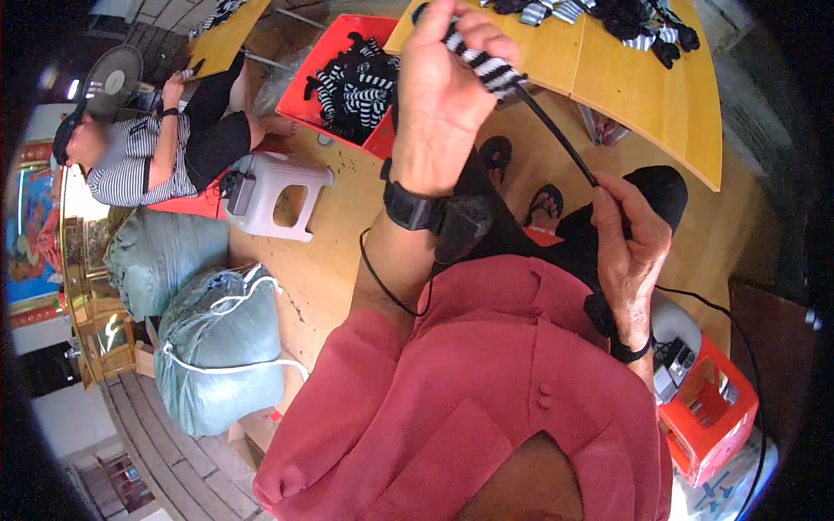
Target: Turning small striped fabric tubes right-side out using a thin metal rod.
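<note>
My left hand (445, 95) is raised at the top middle, its fingers closed round a black-and-white striped knitted piece (492, 71). A thin black rod (556, 130) runs from the lower end of this piece down to my right hand (632, 233). There my thumb and fingers pinch the rod's near end. The rod's far end is hidden in the knit or behind my left hand. More striped and black knitted pieces (356, 87) fill a red bin (306, 76) to the left of my left hand. Others (638, 26) lie on the yellow table (643, 95) ahead.
A person (143, 156) in a striped shirt sits at the far left, near a white plastic stool (282, 193). Two stuffed greenish sacks (221, 347) stand on the left floor. To my right is a red stool (712, 408) with devices on it; a black cable (738, 326) passes beside it.
</note>
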### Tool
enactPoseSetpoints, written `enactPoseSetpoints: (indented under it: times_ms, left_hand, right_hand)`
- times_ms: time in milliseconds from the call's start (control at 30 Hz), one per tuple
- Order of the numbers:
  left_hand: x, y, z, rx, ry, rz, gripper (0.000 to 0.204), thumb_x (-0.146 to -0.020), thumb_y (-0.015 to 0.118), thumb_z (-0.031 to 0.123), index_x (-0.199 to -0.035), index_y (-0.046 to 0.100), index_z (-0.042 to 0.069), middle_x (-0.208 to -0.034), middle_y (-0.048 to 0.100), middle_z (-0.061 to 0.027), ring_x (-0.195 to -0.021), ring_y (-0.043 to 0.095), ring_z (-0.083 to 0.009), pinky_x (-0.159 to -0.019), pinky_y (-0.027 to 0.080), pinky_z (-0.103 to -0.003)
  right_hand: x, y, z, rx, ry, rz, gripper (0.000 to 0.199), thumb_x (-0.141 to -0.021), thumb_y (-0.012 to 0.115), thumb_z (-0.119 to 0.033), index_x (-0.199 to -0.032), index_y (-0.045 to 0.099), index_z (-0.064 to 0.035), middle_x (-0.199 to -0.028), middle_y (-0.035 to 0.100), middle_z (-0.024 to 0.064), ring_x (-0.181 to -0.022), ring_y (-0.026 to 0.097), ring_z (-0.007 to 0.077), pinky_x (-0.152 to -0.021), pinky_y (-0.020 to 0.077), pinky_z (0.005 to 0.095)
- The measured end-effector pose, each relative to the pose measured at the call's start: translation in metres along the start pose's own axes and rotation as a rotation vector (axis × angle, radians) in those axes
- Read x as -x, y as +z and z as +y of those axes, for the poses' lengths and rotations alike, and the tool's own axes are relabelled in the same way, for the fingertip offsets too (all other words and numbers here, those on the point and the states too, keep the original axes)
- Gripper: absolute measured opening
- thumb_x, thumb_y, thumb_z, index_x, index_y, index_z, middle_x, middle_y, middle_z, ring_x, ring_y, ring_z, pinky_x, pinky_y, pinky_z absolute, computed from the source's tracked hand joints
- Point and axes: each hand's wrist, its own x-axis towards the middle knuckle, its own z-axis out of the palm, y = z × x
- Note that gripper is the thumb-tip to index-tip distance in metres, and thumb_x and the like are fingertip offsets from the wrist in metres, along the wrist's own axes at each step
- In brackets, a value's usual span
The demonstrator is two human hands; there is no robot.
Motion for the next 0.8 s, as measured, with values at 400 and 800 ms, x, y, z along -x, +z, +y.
enactPoseSetpoints:
  times_ms: [400, 800]
  left_hand:
    - [-0.014, -0.010, 0.003, -0.146, -0.109, -0.704, 0.033, -0.093, 0.044, 0.034, -0.070, 0.045, 0.009, -0.050, 0.030, 0.0036, -0.039, 0.027, -0.0079, -0.038, 0.024, -0.022]
    - [0.042, -0.008, -0.047, -0.342, -0.061, -0.187, 0.038, -0.092, 0.042, 0.044, -0.067, 0.037, 0.015, -0.050, 0.025, 0.0051, -0.039, 0.021, -0.0064, -0.038, 0.020, -0.023]
  right_hand:
    - [-0.006, 0.001, -0.024, -0.038, 0.049, -0.018, 0.016, -0.084, 0.055, -0.003, -0.097, 0.061, 0.0023, -0.066, 0.054, 0.0012, -0.062, 0.050, 0.0070, -0.057, 0.0405, 0.0201]
    - [0.009, 0.000, -0.006, -0.466, 0.363, -0.115, 0.014, -0.086, 0.055, -0.005, -0.097, 0.061, 0.0019, -0.070, 0.054, -0.0019, -0.061, 0.047, 0.0044, -0.055, 0.0381, 0.0176]
